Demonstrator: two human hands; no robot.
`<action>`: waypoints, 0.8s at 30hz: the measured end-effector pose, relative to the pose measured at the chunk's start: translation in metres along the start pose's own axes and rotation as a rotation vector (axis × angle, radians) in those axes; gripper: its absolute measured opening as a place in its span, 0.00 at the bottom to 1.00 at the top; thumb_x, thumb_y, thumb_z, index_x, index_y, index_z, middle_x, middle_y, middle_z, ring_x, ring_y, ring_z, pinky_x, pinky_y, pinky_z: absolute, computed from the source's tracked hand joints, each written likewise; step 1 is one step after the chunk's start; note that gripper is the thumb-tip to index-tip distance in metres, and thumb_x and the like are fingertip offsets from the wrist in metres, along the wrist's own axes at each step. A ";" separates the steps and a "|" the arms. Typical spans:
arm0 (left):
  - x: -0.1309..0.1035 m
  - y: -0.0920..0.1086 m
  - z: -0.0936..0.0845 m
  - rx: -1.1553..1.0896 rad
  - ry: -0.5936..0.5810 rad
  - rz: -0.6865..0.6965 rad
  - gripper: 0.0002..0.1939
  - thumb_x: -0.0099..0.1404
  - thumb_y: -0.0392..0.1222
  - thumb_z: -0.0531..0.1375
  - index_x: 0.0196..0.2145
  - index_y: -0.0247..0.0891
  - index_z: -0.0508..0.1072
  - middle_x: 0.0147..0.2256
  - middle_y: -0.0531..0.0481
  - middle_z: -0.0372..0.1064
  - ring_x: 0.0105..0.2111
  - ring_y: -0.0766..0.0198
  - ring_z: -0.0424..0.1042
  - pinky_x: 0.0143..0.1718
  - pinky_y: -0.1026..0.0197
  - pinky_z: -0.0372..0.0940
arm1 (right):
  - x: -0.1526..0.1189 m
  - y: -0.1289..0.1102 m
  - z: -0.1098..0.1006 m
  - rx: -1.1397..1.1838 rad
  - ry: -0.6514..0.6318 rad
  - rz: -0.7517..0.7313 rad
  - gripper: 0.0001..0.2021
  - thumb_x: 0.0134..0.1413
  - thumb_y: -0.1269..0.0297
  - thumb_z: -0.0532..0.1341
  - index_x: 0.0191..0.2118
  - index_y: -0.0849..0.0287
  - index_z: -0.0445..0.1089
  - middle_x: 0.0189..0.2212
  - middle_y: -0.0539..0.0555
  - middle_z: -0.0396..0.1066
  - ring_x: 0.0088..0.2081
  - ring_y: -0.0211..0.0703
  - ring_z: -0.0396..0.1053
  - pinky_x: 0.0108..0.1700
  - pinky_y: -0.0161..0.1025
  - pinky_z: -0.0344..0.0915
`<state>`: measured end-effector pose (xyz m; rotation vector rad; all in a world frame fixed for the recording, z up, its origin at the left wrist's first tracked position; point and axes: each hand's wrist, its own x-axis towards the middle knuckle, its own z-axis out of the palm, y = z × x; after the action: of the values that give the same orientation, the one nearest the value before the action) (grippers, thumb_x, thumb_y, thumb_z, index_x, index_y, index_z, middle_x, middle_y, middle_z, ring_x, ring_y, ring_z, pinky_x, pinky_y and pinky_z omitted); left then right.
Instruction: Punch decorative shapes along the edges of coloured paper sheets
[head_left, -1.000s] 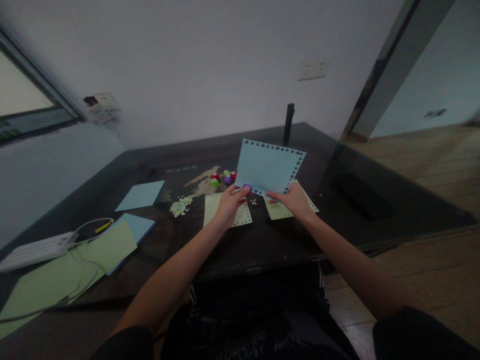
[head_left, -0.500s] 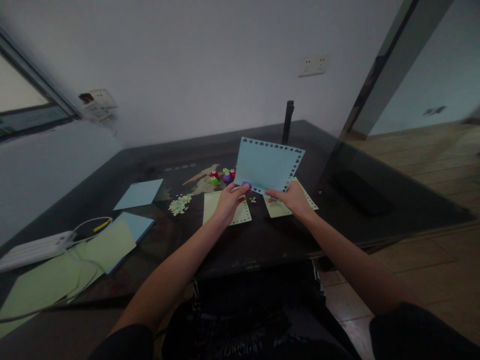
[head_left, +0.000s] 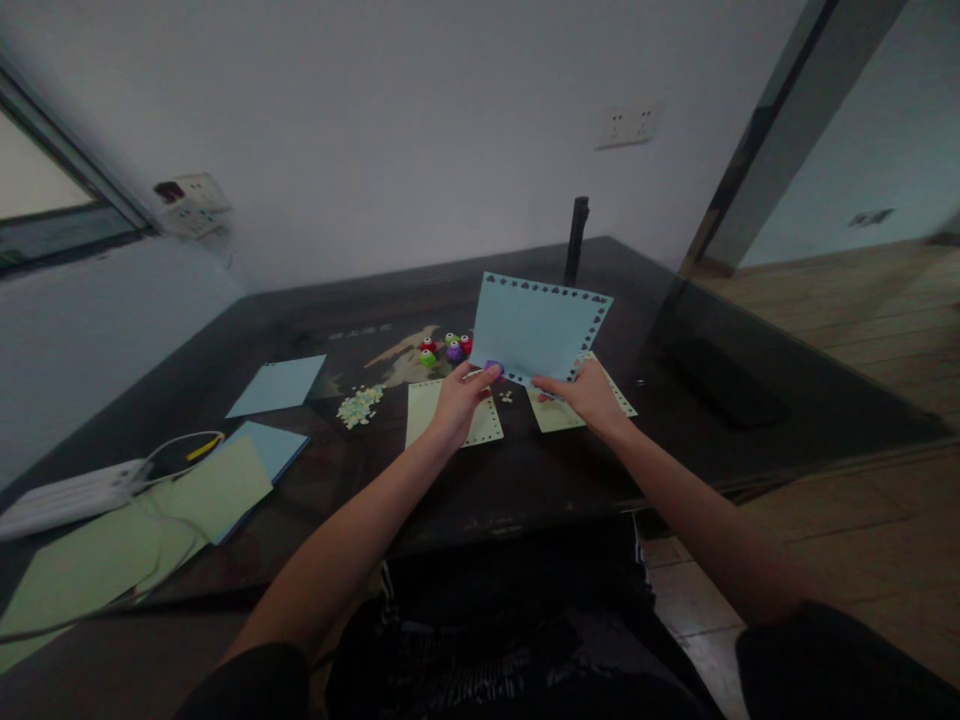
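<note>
A light blue sheet of paper (head_left: pixel 536 325) is held up over the table, tilted toward me, with small punched shapes along its top, right and lower edges. My left hand (head_left: pixel 456 402) is closed on a small purple craft punch (head_left: pixel 493 369) at the sheet's lower left edge. My right hand (head_left: pixel 589 397) pinches the sheet's lower right edge, thumb in front. Beneath my hands lie two pale green sheets with punched edges, the left green sheet (head_left: pixel 486 428) and the right green sheet (head_left: pixel 553 417). A few paper bits (head_left: pixel 506 397) lie between them.
Several red, green and purple craft punches (head_left: pixel 448 348) stand behind my left hand. Left of it are a confetti pile (head_left: pixel 360 407), a blue sheet (head_left: pixel 279 387), stacked green paper (head_left: pixel 225 485) and a white power strip (head_left: pixel 75 497) with a cable. A black upright post (head_left: pixel 576 240) stands behind.
Both hands keep the same grip on the blue sheet and purple punch. The view shifts very slightly; nothing else visibly moves.
</note>
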<state>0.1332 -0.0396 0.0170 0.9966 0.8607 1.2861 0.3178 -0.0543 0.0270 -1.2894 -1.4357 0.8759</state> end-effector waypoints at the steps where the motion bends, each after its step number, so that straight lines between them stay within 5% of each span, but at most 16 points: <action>1: 0.000 -0.001 0.000 0.001 0.001 0.004 0.13 0.49 0.42 0.69 0.31 0.36 0.73 0.33 0.49 0.72 0.31 0.65 0.70 0.35 0.62 0.59 | 0.000 -0.001 0.000 -0.003 0.004 0.002 0.08 0.38 0.62 0.67 0.24 0.60 0.70 0.24 0.57 0.75 0.26 0.46 0.73 0.31 0.41 0.69; 24: 0.004 -0.010 0.010 -0.112 -0.021 0.031 0.10 0.50 0.36 0.67 0.32 0.35 0.74 0.32 0.48 0.73 0.35 0.64 0.71 0.46 0.56 0.63 | 0.003 0.007 -0.004 0.023 0.056 0.041 0.09 0.35 0.64 0.68 0.27 0.61 0.72 0.24 0.55 0.76 0.24 0.45 0.73 0.29 0.41 0.70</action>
<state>0.1461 -0.0364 0.0112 0.9363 0.7517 1.3332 0.3236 -0.0509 0.0224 -1.3202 -1.3565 0.8739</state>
